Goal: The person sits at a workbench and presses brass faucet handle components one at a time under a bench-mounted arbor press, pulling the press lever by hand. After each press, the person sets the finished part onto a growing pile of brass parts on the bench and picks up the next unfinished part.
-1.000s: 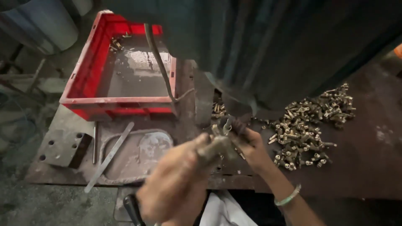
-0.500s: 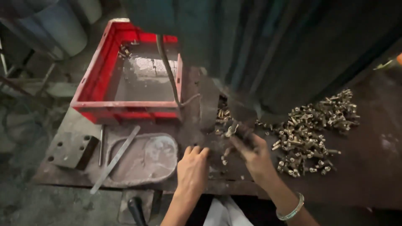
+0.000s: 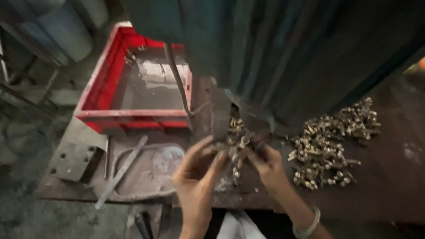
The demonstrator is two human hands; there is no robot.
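Pinched between both hands, left hand [image 3: 197,175] and right hand [image 3: 265,166], small brass fittings [image 3: 239,144] are gathered near the machine base [image 3: 221,115], right of the red crate [image 3: 133,113].

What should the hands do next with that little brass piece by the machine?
Probably seat the small brass part squarely under the machine's tool. Both the left hand and right hand pinch together there, just below the dark machine, while the pile of brass parts waits at the right.

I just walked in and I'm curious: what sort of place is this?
Most likely a small metalworking workshop. A heap of small brass parts lies on a grimy steel bench, a red plastic crate sits alongside, and both hands work at a dark green machine.
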